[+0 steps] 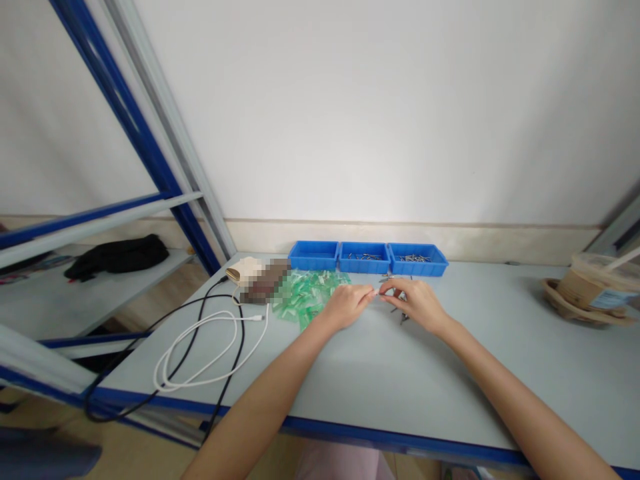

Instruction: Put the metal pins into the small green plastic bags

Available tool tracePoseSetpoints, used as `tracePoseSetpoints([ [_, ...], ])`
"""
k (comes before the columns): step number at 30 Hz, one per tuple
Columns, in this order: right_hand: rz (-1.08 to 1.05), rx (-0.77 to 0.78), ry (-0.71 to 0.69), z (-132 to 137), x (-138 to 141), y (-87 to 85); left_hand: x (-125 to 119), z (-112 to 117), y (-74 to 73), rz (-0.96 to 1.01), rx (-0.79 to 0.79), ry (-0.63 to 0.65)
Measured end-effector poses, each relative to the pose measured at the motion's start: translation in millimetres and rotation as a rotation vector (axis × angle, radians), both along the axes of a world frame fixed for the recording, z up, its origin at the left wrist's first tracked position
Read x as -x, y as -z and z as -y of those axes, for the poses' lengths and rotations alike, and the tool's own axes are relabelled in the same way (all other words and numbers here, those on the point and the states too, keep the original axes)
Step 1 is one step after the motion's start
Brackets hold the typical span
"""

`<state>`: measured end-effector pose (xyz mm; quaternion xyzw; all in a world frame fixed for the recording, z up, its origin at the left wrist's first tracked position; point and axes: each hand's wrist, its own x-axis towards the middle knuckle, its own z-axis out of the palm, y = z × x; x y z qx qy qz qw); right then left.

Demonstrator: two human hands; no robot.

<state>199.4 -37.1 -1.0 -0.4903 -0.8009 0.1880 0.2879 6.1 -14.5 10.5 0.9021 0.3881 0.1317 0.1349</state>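
Note:
My left hand (346, 305) is closed, its fingertips pinching a small pale piece (377, 293) too tiny to name. From the other side, the thumb and forefinger of my right hand (414, 301) close at the same piece, so the two hands nearly meet over the table. Just left of my left hand lies a heap of small green and clear plastic bags (305, 297). Several loose metal screw-like pieces (403, 316) lie under and beside my right hand, partly hidden by it.
Three blue bins (315, 255) stand along the wall; the middle and right ones contain metal pieces. A white cable (200, 383), black cable (242, 347) and pixelated brown item (263, 283) lie left. A drink cup (595, 283) stands right in a cardboard holder (555, 299).

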Motion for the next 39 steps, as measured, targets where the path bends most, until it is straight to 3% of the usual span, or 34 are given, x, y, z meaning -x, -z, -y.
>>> tracePoseSetpoints([
  [8,0.041,0.007,0.025,-0.7,0.5,-1.6,-2.9,-1.7,6.1,-0.017,-0.004,-0.09],
  [17,0.083,0.025,0.061,-0.9,2.7,2.7,-3.0,-2.0,4.0,-0.033,0.011,-0.088],
  [22,0.12,0.02,0.117,0.0,2.7,-2.5,-2.8,-1.1,5.4,-0.06,-0.046,-0.01],
  [27,0.09,0.056,0.051,0.6,1.7,-4.0,0.4,-3.4,7.3,-0.096,-0.048,0.029],
  [32,0.107,-0.018,0.032,0.8,2.9,1.0,2.5,-4.0,9.1,-0.077,-0.038,0.027],
  [39,0.213,-0.061,0.032,1.0,3.7,6.3,-1.3,-1.1,5.0,-0.088,-0.008,-0.054],
])
